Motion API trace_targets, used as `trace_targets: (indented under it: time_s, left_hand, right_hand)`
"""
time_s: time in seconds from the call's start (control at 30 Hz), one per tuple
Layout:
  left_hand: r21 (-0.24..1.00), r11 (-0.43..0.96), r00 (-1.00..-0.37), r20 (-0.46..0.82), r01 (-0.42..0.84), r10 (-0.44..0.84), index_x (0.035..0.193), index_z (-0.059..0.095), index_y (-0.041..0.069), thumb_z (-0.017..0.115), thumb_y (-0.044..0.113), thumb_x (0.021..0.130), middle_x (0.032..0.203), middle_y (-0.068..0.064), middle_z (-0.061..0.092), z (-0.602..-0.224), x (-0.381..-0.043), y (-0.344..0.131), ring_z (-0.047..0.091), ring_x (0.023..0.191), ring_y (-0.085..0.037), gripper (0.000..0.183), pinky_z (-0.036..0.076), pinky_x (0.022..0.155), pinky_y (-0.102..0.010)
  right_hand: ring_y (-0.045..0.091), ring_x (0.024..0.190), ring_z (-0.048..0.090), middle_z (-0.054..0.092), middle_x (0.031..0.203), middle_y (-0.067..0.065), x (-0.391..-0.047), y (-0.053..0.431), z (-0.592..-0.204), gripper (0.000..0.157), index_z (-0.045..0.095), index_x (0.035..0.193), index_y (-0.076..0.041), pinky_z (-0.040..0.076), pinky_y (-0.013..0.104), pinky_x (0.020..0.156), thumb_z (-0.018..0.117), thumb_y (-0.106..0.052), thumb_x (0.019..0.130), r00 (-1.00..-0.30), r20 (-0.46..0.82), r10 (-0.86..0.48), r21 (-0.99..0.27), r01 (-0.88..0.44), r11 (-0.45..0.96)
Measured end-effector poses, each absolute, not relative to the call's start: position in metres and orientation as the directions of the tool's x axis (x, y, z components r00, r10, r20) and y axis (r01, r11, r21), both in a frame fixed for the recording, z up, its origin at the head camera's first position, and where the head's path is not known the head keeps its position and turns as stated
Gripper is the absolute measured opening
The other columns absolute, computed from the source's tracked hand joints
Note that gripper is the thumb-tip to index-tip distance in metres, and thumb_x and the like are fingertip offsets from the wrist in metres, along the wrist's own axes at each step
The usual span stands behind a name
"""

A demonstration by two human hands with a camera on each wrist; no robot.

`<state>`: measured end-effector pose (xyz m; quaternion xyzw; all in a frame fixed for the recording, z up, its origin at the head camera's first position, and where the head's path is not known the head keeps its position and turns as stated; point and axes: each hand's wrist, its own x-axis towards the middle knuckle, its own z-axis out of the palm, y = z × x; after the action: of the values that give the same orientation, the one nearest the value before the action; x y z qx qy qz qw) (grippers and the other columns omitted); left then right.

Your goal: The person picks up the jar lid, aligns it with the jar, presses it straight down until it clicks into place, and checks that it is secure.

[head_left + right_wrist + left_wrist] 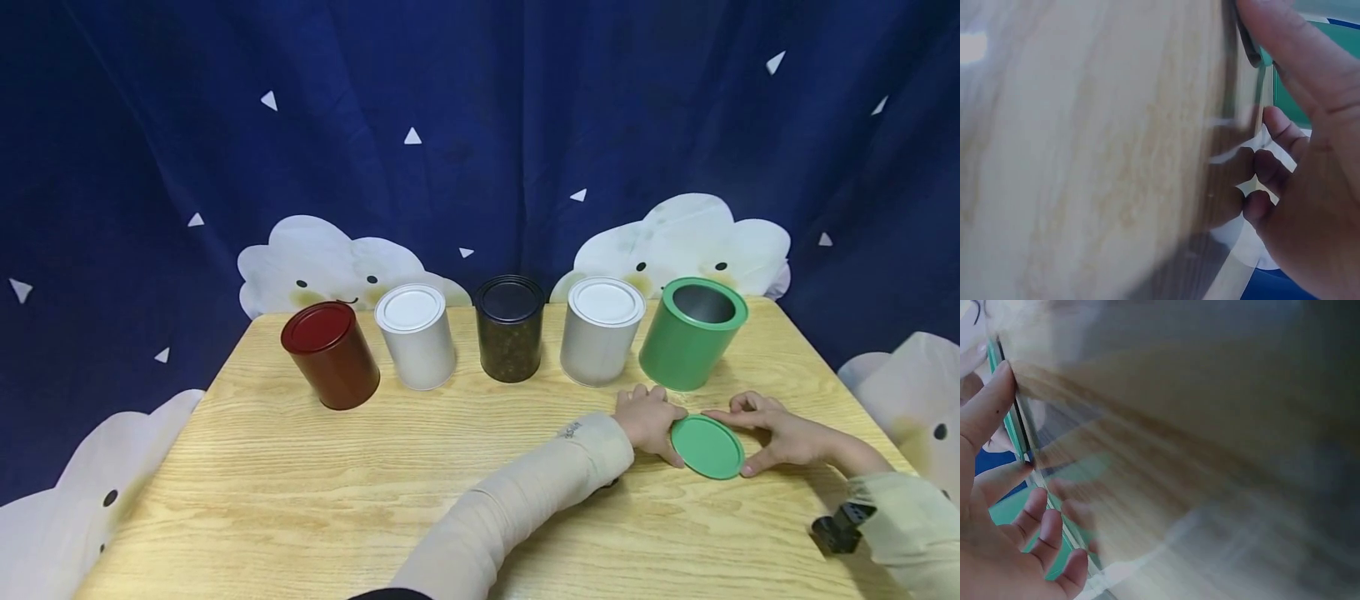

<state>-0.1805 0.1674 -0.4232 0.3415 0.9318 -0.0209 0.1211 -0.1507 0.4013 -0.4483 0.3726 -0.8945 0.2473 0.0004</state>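
In the head view a round green lid (707, 447) lies at the right front of the wooden table, top face up. My left hand (651, 423) holds its left rim between thumb and forefinger. On the opposite rim is my right hand (780, 437), its thumb and forefinger spread along the edge. The left wrist view shows the lid (1018, 434) edge-on, just off the tabletop or touching it; I cannot tell which. Behind both hands stands a green can (686, 342) with its top uncovered and a dark grey inside.
Left of the green can stand a white can (597, 350), a black can (510, 342), another white can (420, 346) and a dark red can (337, 362), all lidded. A blue curtain (480, 125) hangs behind the table (300, 492). Small black devices (838, 529) sit at the wrists.
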Motion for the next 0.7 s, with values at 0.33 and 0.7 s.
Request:
trace_targets:
  time_s: [0.33, 0.7]
  left_hand:
    - [-0.025, 0.745, -0.725, -0.251, 0.667, 0.641, 0.131, 0.041, 0.048, 0.063, 0.068, 0.064, 0.109, 0.015, 0.041, -0.4252, -0.1787, 0.1725, 0.035, 0.093, -0.008, 0.072, 0.028, 0.076, -0.028]
    - [0.017, 0.709, -0.677, -0.281, 0.705, 0.68, 0.137, 0.031, 0.046, 0.057, 0.068, 0.07, 0.121, 0.014, 0.04, -0.4239, -0.1874, 0.1678, 0.036, 0.101, -0.007, 0.075, 0.029, 0.079, -0.029]
  right_hand:
    - [0.002, 0.083, 0.021, 0.033, 0.092, -0.005, -0.1497, 0.4008, -0.4518, 0.078, 0.056, 0.125, -0.008, 0.017, 0.022, 0.066, 0.084, -0.026, 0.054, -0.7, 0.261, -0.665, -0.441, -0.699, 0.562]
    - [0.004, 0.087, 0.031, 0.042, 0.099, -0.002, -0.1466, 0.4009, -0.4492, 0.077, 0.051, 0.128, -0.002, 0.027, 0.022, 0.069, 0.082, -0.017, 0.06, -0.738, 0.214, -0.64, -0.537, -0.636, 0.554]
